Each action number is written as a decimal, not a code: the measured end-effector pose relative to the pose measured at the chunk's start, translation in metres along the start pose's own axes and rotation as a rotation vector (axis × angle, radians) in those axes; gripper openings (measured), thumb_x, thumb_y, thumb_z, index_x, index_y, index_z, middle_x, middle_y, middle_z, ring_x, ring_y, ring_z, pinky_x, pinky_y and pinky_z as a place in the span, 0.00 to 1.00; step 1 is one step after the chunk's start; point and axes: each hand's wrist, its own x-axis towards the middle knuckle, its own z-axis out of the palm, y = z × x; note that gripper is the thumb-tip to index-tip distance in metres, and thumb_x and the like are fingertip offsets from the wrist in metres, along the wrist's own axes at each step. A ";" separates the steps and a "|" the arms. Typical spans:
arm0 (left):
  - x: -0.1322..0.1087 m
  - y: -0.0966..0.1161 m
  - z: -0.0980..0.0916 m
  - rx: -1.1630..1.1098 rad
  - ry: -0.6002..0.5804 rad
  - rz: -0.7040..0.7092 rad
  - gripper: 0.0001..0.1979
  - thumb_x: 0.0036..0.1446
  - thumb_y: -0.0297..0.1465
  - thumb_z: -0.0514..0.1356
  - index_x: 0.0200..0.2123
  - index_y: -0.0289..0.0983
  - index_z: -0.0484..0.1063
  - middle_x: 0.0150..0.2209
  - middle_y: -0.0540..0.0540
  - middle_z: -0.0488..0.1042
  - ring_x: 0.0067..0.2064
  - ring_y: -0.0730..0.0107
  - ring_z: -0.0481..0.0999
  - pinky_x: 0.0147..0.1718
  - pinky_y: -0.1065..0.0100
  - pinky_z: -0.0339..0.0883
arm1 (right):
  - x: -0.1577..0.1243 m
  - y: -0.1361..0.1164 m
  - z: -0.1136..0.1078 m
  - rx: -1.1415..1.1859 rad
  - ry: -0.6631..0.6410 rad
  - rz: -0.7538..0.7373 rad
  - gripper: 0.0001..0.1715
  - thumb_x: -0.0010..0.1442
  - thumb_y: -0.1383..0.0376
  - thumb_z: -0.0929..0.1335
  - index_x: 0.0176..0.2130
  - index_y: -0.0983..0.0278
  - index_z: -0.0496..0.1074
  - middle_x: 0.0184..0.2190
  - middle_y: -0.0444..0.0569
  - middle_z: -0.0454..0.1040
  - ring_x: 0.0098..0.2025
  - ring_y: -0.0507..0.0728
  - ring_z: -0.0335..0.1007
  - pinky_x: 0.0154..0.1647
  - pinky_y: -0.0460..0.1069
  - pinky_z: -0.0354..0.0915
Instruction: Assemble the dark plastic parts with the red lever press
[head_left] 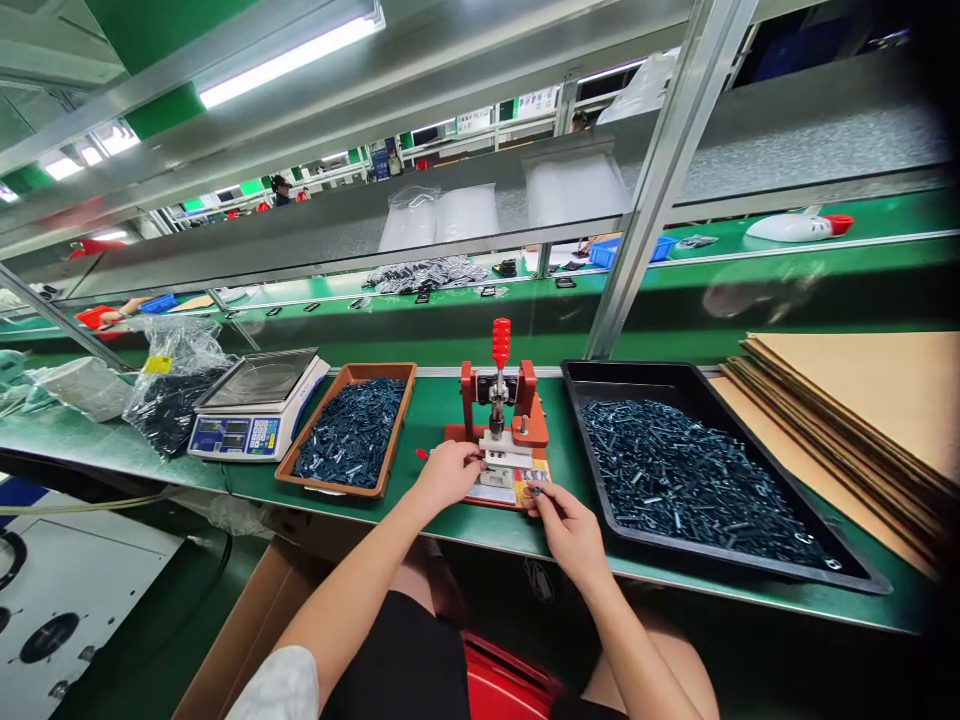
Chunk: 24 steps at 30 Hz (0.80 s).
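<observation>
Near the bench's front edge (pixel 517 540), your right hand (pixel 571 525) is pinching a small dark piece (pixel 536 491); your left hand (pixel 450 473) is working at the red press (pixel 532 428), grip unclear.

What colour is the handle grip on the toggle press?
The handle grip is red, seen best in the head view.

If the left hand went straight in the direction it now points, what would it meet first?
Most likely the pale metal block of the red-handled press. The left hand seems very close to it, perhaps touching, but depth is unclear from this single view.
</observation>
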 end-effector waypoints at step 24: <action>0.013 0.003 0.021 0.337 -0.113 -0.006 0.12 0.60 0.28 0.58 0.43 0.35 0.79 0.49 0.40 0.75 0.53 0.50 0.69 0.53 0.54 0.65 | 0.026 -0.007 0.000 -0.330 -0.096 -0.237 0.15 0.61 0.55 0.65 0.32 0.61 0.76 0.34 0.53 0.78 0.37 0.62 0.75 0.42 0.57 0.72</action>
